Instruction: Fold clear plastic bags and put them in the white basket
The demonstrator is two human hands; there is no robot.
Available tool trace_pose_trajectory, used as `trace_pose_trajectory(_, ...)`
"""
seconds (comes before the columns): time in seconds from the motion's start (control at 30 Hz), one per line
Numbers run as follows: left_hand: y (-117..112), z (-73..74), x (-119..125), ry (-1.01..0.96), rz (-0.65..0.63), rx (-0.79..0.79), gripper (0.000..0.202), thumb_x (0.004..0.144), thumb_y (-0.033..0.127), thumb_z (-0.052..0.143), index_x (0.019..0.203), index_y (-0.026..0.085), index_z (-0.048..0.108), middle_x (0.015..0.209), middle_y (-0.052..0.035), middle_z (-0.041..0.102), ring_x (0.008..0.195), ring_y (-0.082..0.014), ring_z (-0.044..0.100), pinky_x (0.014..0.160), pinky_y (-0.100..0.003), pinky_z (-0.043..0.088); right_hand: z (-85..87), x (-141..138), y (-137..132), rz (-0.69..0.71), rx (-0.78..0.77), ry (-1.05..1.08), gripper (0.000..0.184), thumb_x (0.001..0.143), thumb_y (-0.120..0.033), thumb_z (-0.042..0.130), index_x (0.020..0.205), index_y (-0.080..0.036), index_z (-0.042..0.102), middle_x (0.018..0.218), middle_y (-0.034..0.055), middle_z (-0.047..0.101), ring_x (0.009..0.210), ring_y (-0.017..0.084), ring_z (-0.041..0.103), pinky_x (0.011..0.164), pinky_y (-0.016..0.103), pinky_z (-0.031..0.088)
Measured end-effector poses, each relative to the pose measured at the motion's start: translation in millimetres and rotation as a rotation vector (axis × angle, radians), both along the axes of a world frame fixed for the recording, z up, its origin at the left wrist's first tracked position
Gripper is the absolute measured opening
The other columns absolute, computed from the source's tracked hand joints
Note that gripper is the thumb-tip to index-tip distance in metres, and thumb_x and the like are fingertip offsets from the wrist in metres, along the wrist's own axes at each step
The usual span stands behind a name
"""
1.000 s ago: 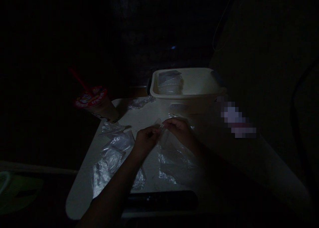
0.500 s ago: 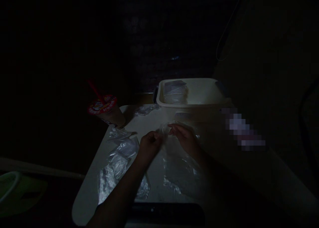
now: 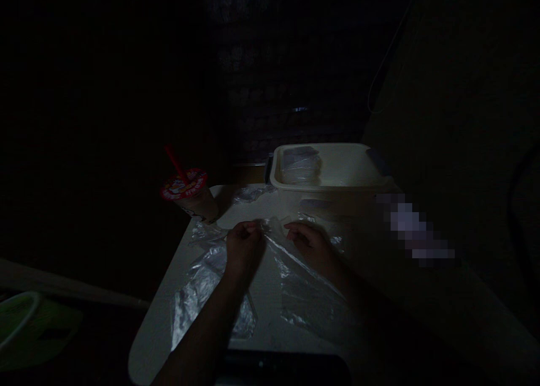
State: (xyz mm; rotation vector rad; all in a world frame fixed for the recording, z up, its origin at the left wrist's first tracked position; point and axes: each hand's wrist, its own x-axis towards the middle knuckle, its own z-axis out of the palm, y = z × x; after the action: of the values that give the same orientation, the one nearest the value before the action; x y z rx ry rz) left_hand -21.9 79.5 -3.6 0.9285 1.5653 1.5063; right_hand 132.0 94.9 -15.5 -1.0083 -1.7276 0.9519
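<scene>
The scene is very dark. My left hand (image 3: 242, 248) and my right hand (image 3: 307, 244) both pinch the top edge of a clear plastic bag (image 3: 295, 279) that lies on a white table (image 3: 156, 341). The two hands sit apart, with the bag's mouth stretched between them. The rest of the bag trails toward me under my right wrist. A pile of other clear bags (image 3: 202, 284) lies to the left of my left forearm.
A cream plastic tub (image 3: 337, 172) holding clear bags stands at the table's far side. A sealed drink cup (image 3: 188, 192) with a red straw stands at the far left corner. A dark flat object (image 3: 282, 366) lies at the near edge. A greenish object (image 3: 25, 324) sits low left.
My hands have drawn apart and dropped lower toward the table, stretching the bag's edge between them. The view has shifted, so everything sits a little lower and to the right.
</scene>
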Motion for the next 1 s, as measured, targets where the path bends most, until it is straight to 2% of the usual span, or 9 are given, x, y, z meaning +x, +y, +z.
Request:
trace_pose_trajectory(0.3, 4, 0.4, 1, 0.074, -0.067, 0.072, 0.023, 0.056, 0.020, 0.057, 0.078, 0.015, 0.050, 0.066, 0.0002, 0.057, 0.057, -0.0091, 0.054, 0.053, -0.020, 0.042, 3.8, 2, -5, -0.016, 0.176, -0.175, 0.024, 0.069, -0.010, 0.043, 0.085, -0.019, 0.059, 0.070, 0.0017, 0.059, 0.069, 0.013, 0.052, 0.066, 0.027, 0.042)
trace_pose_trajectory(0.47, 5, 5.5, -8, 0.246, 0.008, 0.107, 0.026, 0.063, 0.020, 0.049, 0.088, 0.017, 0.046, 0.062, 0.0015, 0.053, 0.052, -0.0101, 0.052, 0.049, -0.022, 0.041, 4.6, 0, -4, 0.000, 0.151, -0.194, 0.022, 0.072, -0.012, 0.041, 0.085, -0.018, 0.058, 0.072, 0.0021, 0.060, 0.068, 0.012, 0.054, 0.064, 0.025, 0.043)
trace_pose_trajectory(0.53, 2, 10.3, -12, 0.350, 0.030, 0.132, 0.026, 0.065, 0.022, 0.048, 0.091, 0.017, 0.046, 0.066, -0.0003, 0.053, 0.058, -0.0122, 0.053, 0.054, -0.025, 0.042, 11.0, 1, -6, 0.029, 0.177, -0.252, 0.022, 0.072, -0.011, 0.041, 0.084, -0.018, 0.059, 0.076, 0.0032, 0.061, 0.072, 0.013, 0.055, 0.067, 0.026, 0.043)
trace_pose_trajectory(0.6, -2, 15.6, -12, 0.465, 0.022, 0.170, 0.025, 0.068, 0.024, 0.045, 0.092, 0.017, 0.047, 0.078, -0.0044, 0.055, 0.071, -0.0154, 0.055, 0.064, -0.028, 0.043, 22.1, 5, -15, 0.062, 0.237, -0.339, 0.024, 0.072, -0.010, 0.040, 0.084, -0.017, 0.059, 0.081, 0.0043, 0.062, 0.077, 0.014, 0.055, 0.072, 0.028, 0.043)
trace_pose_trajectory(0.7, -9, 19.7, -5, 0.635, -0.126, 0.222, 0.024, 0.072, 0.024, 0.040, 0.092, 0.016, 0.051, 0.093, -0.0089, 0.055, 0.087, -0.0189, 0.052, 0.077, -0.032, 0.040, 37.6, 14, -44, 0.133, 0.338, -0.500, 0.027, 0.074, -0.012, 0.040, 0.091, -0.019, 0.058, 0.093, 0.0056, 0.060, 0.087, 0.015, 0.053, 0.079, 0.031, 0.040)
trace_pose_trajectory(0.77, -12, 17.4, 4, 0.740, -0.340, 0.243, 0.022, 0.072, 0.024, 0.042, 0.088, 0.018, 0.055, 0.091, -0.0081, 0.059, 0.086, -0.0183, 0.054, 0.078, -0.031, 0.040, 40.3, 22, -68, 0.208, 0.377, -0.613, 0.028, 0.076, -0.017, 0.039, 0.098, -0.020, 0.056, 0.104, 0.0064, 0.057, 0.098, 0.017, 0.048, 0.087, 0.034, 0.035)
trace_pose_trajectory(0.87, -17, 7.1, 20, 0.860, -0.640, 0.267, 0.020, 0.070, 0.027, 0.048, 0.084, 0.019, 0.060, 0.094, -0.0080, 0.061, 0.091, -0.0187, 0.054, 0.083, -0.029, 0.039, 32.6, 35, -98, 0.346, 0.375, -0.741, 0.037, 0.077, -0.027, 0.040, 0.112, -0.020, 0.047, 0.120, 0.0070, 0.045, 0.112, 0.019, 0.036, 0.095, 0.037, 0.026)
trace_pose_trajectory(0.93, -19, -0.5, 26, 0.966, -0.722, 0.265, 0.031, 0.073, 0.033, 0.046, 0.096, 0.015, 0.056, 0.110, -0.0127, 0.053, 0.106, -0.0227, 0.044, 0.090, -0.035, 0.032, 25.9, 43, -108, 0.429, 0.343, -0.770, 0.044, 0.078, -0.032, 0.038, 0.120, -0.019, 0.038, 0.126, 0.0080, 0.038, 0.116, 0.019, 0.031, 0.097, 0.037, 0.023)
trace_pose_trajectory(1.0, -19, -5.8, 28, 1.169, -0.734, 0.215, 0.043, 0.078, 0.036, 0.036, 0.110, 0.010, 0.047, 0.122, -0.0169, 0.040, 0.115, -0.0261, 0.032, 0.093, -0.043, 0.025, 22.6, 48, -112, 0.493, 0.307, -0.766, 0.048, 0.079, -0.036, 0.035, 0.124, -0.018, 0.031, 0.129, 0.0082, 0.032, 0.118, 0.019, 0.027, 0.099, 0.037, 0.019)
